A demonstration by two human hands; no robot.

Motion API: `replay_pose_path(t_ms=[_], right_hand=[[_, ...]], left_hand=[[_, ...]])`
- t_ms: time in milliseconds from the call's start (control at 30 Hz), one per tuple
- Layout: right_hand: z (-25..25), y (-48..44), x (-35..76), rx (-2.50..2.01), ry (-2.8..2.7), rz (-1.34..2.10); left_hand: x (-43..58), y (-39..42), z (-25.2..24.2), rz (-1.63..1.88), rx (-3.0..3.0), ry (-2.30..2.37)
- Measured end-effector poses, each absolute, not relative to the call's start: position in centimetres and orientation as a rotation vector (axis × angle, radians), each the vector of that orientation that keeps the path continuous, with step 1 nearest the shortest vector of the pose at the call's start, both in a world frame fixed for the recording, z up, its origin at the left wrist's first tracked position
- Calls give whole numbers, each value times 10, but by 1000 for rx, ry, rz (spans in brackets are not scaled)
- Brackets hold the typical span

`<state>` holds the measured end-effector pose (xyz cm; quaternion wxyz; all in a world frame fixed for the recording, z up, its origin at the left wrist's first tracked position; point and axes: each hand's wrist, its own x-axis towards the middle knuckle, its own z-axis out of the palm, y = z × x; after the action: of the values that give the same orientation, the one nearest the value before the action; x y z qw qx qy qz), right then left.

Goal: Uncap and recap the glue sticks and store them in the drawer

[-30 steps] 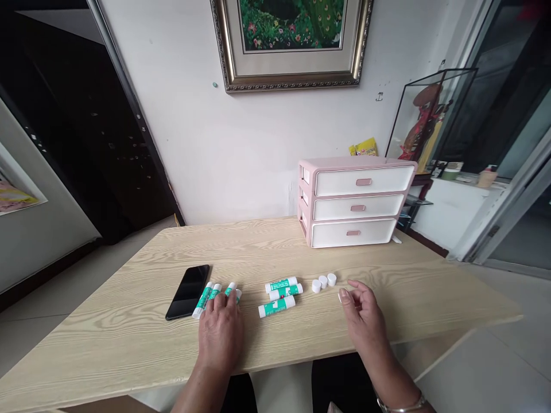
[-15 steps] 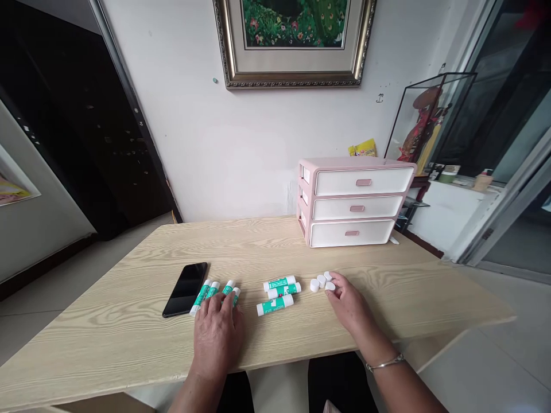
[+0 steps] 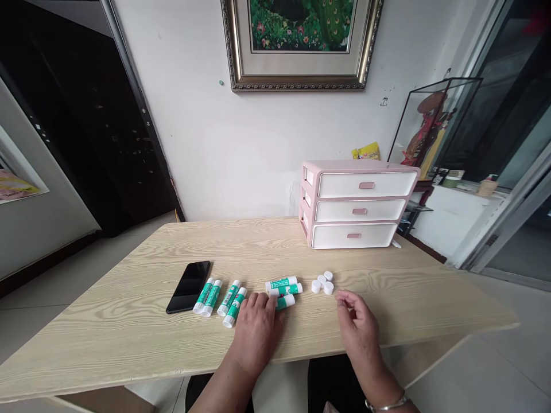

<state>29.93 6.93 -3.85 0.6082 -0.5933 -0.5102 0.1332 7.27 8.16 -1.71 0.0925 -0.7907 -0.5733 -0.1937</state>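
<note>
From my far post, I see first a black phone (image 3: 188, 287), then four green-and-white tubes (image 3: 229, 297) slanting beside it, perhaps lined so for easy picking. Further, the left hand (image 3: 257, 322) lies over the nearest tube (image 3: 286, 302) of another three; its back hides whether it grips, so I cannot tell. Four white caps (image 3: 328, 288) sit close together, probably against scattering. The right hand (image 3: 360, 321) curls near them; I cannot tell if it pinches something.

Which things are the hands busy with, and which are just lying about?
Busy with: seven green-and-white tubes, left hand over one; four white caps, right hand beside them.

Just about: black phone, pink-and-white drawers, yellow packet, framed picture.
</note>
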Motion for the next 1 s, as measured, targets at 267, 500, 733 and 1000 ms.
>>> replay_pose_path(t_ms=[267,500,733,1000], right_hand=[[-28,52,266,-1312,-1402,586],[-6,41,242,-1307,-1676,765],[-25,34,233,-1263,-1671,822],[-14,39,247,-1090,-1696,808]], left_hand=[[72,70,-13,-544,-2435,-1765],[61,29,-21,-811,-2626,-1535],[66,13,-10,-1008,-3065,-1590],[65,21,7,-1355,-3560,-1634]])
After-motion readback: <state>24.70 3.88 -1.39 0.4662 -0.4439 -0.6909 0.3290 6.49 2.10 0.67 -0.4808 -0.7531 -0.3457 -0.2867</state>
